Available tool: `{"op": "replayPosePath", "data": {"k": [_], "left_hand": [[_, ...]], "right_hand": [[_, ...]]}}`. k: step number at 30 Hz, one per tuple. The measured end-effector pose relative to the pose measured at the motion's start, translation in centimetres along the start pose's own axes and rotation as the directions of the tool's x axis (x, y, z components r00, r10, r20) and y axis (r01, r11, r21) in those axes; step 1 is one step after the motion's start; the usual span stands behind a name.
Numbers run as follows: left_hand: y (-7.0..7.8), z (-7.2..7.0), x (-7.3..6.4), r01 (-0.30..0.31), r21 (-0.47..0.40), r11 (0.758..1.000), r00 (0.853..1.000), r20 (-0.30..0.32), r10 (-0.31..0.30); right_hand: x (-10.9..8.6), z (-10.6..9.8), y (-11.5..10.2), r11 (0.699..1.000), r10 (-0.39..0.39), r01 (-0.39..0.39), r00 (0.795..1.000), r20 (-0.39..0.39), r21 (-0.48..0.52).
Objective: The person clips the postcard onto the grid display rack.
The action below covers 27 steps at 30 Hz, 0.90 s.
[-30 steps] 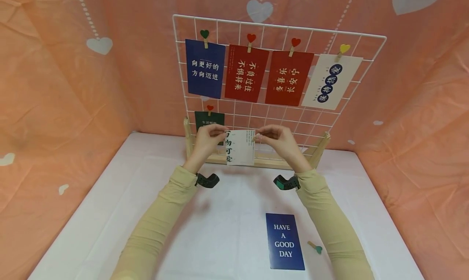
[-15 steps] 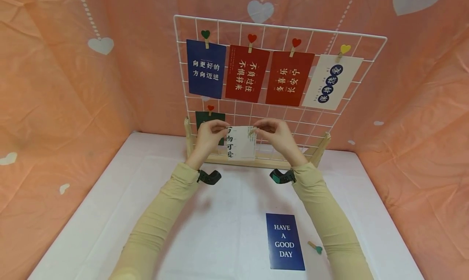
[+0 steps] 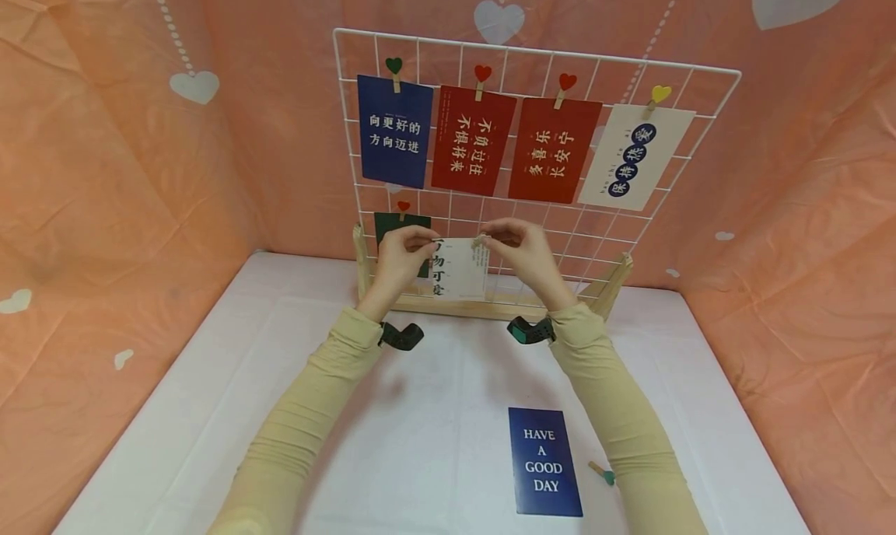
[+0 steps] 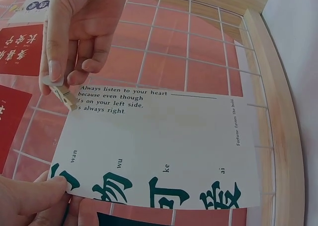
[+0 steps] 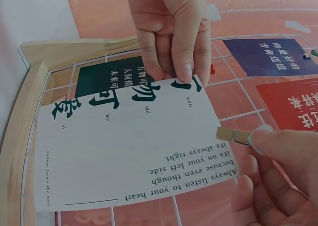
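Observation:
A white card [image 3: 460, 269] with dark green Chinese characters is held up before the white wire grid [image 3: 560, 243]. My left hand [image 3: 404, 257] pinches its upper left corner between thumb and fingers. At the opposite upper corner, my right hand [image 3: 519, 249] pinches a small wooden clothespin [image 5: 233, 135] with a pale heart-shaped head. The clothespin's tip is right at the card's top edge in the right wrist view. Behind my left hand, a green card [image 3: 392, 225] hangs from a red-heart clothespin [image 3: 404, 207], partly covered.
Along the grid's upper part hang a blue card [image 3: 395, 158], two red cards [image 3: 474, 142] and a white card [image 3: 635, 155], each clipped. On the table lie a blue "HAVE A GOOD DAY" card [image 3: 544, 461] and a green-heart clothespin [image 3: 603, 473]. Wooden feet [image 3: 613, 282] support the grid.
The white card has risen a little, in front of the grid. My right hand has moved left and up, bringing the clothespin to the card's upper edge.

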State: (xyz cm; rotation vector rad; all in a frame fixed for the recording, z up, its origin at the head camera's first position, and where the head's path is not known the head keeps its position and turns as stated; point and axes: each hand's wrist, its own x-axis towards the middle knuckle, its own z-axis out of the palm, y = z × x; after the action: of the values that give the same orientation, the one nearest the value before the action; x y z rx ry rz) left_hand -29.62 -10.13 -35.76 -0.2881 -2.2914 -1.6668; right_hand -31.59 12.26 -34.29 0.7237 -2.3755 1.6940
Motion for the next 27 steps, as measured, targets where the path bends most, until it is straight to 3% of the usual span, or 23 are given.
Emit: {"op": "replayPosePath", "data": {"k": [9,17,27], "left_hand": [[0.0,0.0,0.2,-0.012,-0.002,1.0,1.0,-0.003,0.012],[0.0,0.1,0.6,-0.048,0.022,0.999,0.999,-0.023,0.048],[0.4,0.4,1.1,-0.085,0.057,0.995,0.995,-0.044,0.088]], "right_hand": [[0.5,0.2,-0.3,1.0,-0.005,0.006,0.999,-0.047,0.019],[0.0,0.4,-3.5,1.0,-0.019,0.02,0.996,-0.081,0.008],[0.2,0.6,-4.3,0.999,-0.037,0.037,0.994,-0.102,0.0]]}}
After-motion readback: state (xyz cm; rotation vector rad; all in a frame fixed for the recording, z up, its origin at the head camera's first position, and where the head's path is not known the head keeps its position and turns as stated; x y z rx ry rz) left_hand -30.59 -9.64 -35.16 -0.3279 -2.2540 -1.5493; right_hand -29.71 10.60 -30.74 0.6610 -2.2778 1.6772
